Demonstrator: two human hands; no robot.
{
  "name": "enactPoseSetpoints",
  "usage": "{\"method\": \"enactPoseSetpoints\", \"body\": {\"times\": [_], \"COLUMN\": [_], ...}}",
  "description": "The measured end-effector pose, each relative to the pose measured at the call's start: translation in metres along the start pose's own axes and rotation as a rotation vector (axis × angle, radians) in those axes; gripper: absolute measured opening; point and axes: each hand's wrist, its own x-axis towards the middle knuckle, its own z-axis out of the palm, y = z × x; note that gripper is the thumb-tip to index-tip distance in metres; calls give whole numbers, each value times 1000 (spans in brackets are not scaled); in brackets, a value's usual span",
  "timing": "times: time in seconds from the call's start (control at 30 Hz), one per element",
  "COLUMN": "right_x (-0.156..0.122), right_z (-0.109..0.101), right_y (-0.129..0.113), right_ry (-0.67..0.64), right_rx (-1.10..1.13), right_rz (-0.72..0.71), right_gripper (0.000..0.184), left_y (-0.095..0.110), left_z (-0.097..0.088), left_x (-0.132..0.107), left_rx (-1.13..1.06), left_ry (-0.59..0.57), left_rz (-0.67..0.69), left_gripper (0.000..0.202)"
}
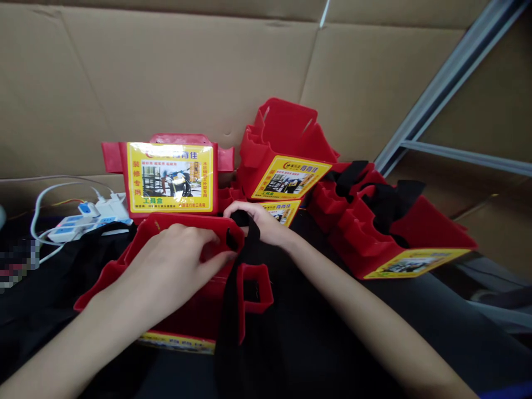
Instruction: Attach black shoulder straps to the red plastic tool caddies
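Observation:
A red plastic tool box [253,288] with a yellow label along its lower edge lies in front of me on a black cloth. A black strap [231,310] runs through a slot at its top edge and hangs down its front. My left hand [174,263] rests on top of the box, fingers curled, with the fingertips pressing beside the strap slot. My right hand [260,219] is closed, pinching the strap where it passes through the slot at the far rim.
More red tool boxes with yellow labels stand behind: one upright [170,174], a stack [286,152], and one with black straps [374,233] at right. A white power strip with plugs [89,219] lies left. Cardboard walls rise behind; a metal frame [440,88] crosses the right.

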Motion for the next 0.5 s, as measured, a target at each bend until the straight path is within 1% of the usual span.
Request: {"method": "enactPoseSetpoints", "body": {"times": [0.1,0.17,0.27,0.37,0.43,0.5], "right_x": [0,0,0,2,0,-6], "right_z": [-1,-2,-2,-6,-14,-23], "right_y": [-2,-2,1,1,-7,-25], "right_ry": [-34,-40,-40,-83,-172,-273], "right_rx": [-16,-36,-57,-115,-207,-369], "right_rz": [-11,-26,-39,-26,-13,11], "right_gripper": [22,22,19,20,30,50], "left_y": [-2,0,5,6,4,2], "left_z": [3,0,-2,-2,-2,-3], "left_x": [8,7,5,5,5,5], "left_rx": [32,35,60,118,144,155], "left_ry": [10,16,0,-26,-29,-30], "left_rz": [11,13,-7,-21,-22,-24], "left_gripper": [24,24,30,31,30,29]}}
